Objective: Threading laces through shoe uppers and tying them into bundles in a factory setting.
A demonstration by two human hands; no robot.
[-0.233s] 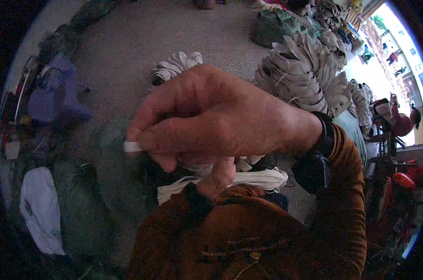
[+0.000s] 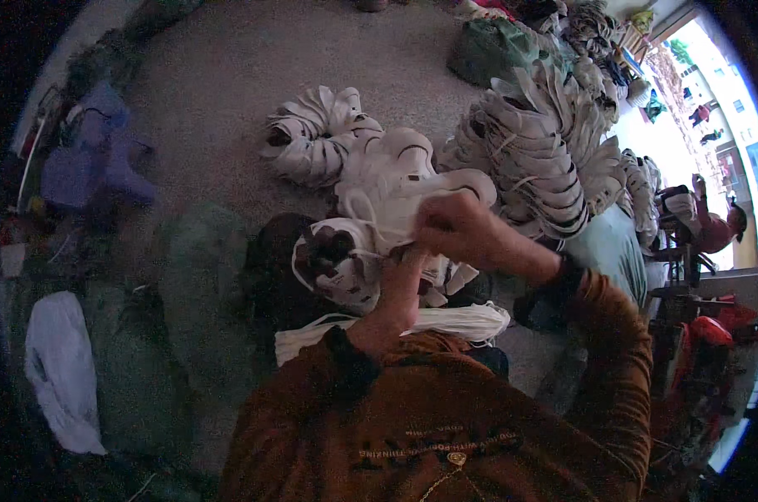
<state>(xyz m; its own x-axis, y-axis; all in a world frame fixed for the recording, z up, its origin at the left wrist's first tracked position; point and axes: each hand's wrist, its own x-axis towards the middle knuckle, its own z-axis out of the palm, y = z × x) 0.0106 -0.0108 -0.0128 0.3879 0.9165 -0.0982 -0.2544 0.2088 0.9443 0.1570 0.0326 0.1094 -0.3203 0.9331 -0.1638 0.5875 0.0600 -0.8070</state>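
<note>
On my lap lies a white shoe upper [image 2: 391, 197], with a white shoelace [image 2: 364, 209] looped over its near side. My left hand [image 2: 402, 280] is closed at the near edge of the upper; its fingertips are mostly hidden. Just above it, my right hand [image 2: 454, 224] pinches at the lace, fingers bent and close to the left hand. A second white piece with a dark, patterned inside [image 2: 337, 261] sits left of my left hand. Across my lap, below both hands, runs a bundle of white laces [image 2: 463, 321].
Beyond my lap, a fanned stack of white uppers [image 2: 312, 134] lies on the grey floor [image 2: 228, 75]. Larger piles of uppers [image 2: 530, 159] stand at the right, near a green sack [image 2: 496, 52]. A purple chair [image 2: 94, 167] and a white bag [image 2: 61, 372] are at the left.
My right hand has come down from high in front of the camera, where it pinched a white lace end, to the upper beside my left hand. The left hand stays low.
</note>
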